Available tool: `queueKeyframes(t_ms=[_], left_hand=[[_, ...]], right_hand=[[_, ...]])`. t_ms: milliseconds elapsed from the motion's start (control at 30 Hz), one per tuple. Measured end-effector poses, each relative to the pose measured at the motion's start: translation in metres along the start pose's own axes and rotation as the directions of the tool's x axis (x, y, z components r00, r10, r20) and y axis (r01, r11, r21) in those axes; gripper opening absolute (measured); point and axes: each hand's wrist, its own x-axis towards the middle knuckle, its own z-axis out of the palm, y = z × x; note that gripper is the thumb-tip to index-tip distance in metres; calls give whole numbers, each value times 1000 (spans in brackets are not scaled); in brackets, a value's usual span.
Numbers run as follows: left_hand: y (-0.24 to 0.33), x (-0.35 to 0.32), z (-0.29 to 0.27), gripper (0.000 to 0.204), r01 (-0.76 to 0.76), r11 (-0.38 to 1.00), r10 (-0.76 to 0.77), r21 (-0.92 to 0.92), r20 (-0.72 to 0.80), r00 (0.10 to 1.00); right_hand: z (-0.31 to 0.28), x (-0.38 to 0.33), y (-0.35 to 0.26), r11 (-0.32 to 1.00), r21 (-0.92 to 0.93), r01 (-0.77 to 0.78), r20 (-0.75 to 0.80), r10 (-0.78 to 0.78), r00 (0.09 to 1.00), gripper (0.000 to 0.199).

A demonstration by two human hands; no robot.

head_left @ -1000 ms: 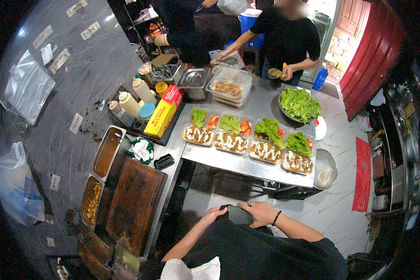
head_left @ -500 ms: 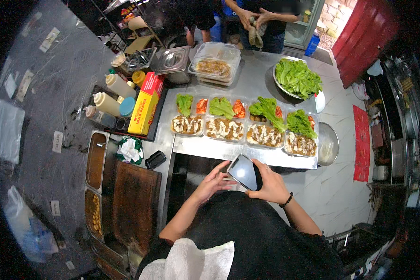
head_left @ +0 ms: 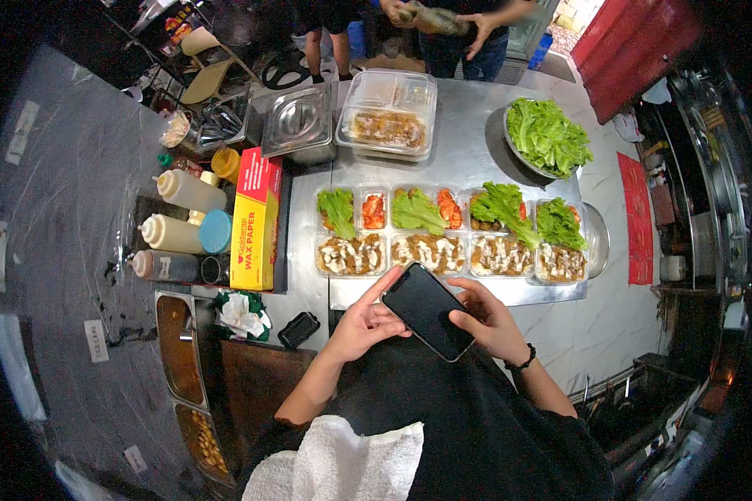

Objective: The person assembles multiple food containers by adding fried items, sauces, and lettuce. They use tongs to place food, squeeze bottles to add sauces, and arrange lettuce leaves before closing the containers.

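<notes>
A black smartphone (head_left: 430,311) with a dark screen sits in my right hand (head_left: 486,319), held over the near edge of the steel table (head_left: 468,159). My left hand (head_left: 366,321) touches the phone's left edge, its index finger stretched toward the top corner. Just beyond the phone stand several clear meal boxes (head_left: 447,236) in a row, each with sauced food, lettuce and tomato.
A yellow and red box of wrapping paper (head_left: 256,219) and squeeze bottles (head_left: 175,235) lie to the left. A bowl of lettuce (head_left: 546,137), a clear container of fried food (head_left: 386,125) and a steel lidded pan (head_left: 298,123) stand further back. Another person (head_left: 455,25) stands across the table.
My view has dropped closer to the table. Both hands have brought the phone up from my body to in front of the meal boxes.
</notes>
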Motion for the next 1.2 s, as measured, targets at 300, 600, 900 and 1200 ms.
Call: queueKeyframes(t_ms=[300,600,900,1200], left_hand=[[-5,15,-2,90,-283,957,290,62,-249,924],[9,21,0,92,-261,888,325,378,-116,939],[16,26,42,101,-273,688,354,672,17,935],[16,35,63,102,-285,651,415,703,-16,910]], right_hand=[[41,23,-12,708,679,195,-369,100,924,48],[-4,21,-9,925,318,209,-334,-97,938,43],[-24,13,-23,978,71,199,-405,-154,901,42],[-61,-12,-26,983,-31,183,-93,-185,978,88]])
